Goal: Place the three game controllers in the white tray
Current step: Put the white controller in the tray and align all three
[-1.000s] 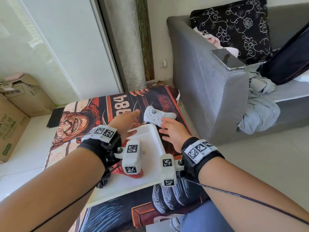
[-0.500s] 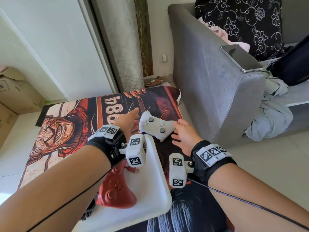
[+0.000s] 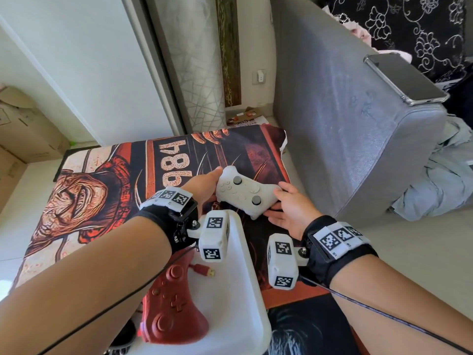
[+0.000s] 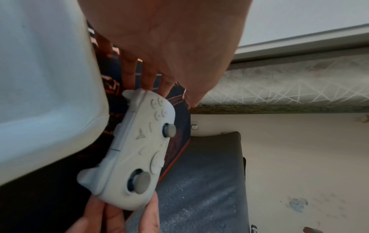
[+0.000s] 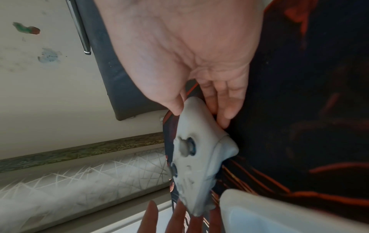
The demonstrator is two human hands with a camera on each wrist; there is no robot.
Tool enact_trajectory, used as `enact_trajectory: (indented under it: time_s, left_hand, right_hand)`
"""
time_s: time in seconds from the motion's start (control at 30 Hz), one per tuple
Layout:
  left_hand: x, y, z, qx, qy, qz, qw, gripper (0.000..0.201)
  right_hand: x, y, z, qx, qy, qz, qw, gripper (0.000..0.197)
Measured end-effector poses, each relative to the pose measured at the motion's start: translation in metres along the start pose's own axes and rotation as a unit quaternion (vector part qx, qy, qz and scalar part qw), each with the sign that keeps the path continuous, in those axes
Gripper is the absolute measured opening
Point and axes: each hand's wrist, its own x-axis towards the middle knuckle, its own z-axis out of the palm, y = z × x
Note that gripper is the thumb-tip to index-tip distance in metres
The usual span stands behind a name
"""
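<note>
The white controller (image 3: 244, 194) bears no readable brand, only a small triangular mark on its face, and it is held between both hands above the printed cloth (image 3: 107, 175), whose upside-down digits read "984", just off the white tray's (image 3: 245, 290) 12 o'clock corner. The red controller (image 3: 171, 313) lies in the tray with a red USB plug (image 3: 204, 270) at its 1 o'clock, partly hidden by the left forearm. The left hand (image 3: 203, 187) holds one end with nearly straight fingers, while the right hand (image 3: 291, 210) pinches the other grip between thumb and fingers.
</note>
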Motion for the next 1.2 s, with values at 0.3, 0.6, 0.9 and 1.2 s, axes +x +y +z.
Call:
enact_trajectory:
  time_s: [0.3,0.6,0.9,1.2]
  left_hand:
    - [-0.029,0.008,0.002,-0.086,0.007,0.045,0.995,0.021]
    - [-0.079,-0.01,-0.01,-0.152,-0.039,0.119,0.98,0.016]
    - [-0.137,-0.059,-0.022,-0.137,-0.044,0.118,0.983,0.033]
    - [-0.156,-0.101,-0.018,-0.007,0.043,0.072,0.996,0.065]
  right_hand:
    - [-0.028,-0.002,0.002,0.019,-0.072,-0.028,0.997,0.028]
    - [-0.083,0.014,0.007,0.059,-0.166,-0.044,0.983,0.013]
    - [-0.142,0.054,0.016,0.07,-0.17,-0.056,0.981,0.011]
    - [-0.166,0.095,0.019,-0.159,-0.168,-0.135,0.964,0.061]
